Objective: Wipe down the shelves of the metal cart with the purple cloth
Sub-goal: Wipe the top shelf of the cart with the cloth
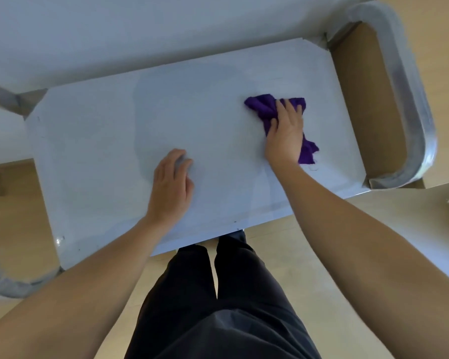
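The metal cart's top shelf (101, 141) fills the middle of the head view, pale grey and flat. A crumpled purple cloth (263, 106) lies on its right part. My right hand (285, 133) presses down on the cloth, fingers spread over it and the thumb tucked against its folds; cloth sticks out past the fingertips and beside the wrist. My left hand (173, 182) rests on the bare shelf near its middle, fingers loosely bent and holding nothing. The lower shelves are hidden under the top one.
A curved metal handle (412, 104) loops round the cart's right end, and another handle (3, 283) curves at the left end. A pale wall runs behind the cart. My dark-trousered legs (218, 294) stand at the front edge on a light wooden floor.
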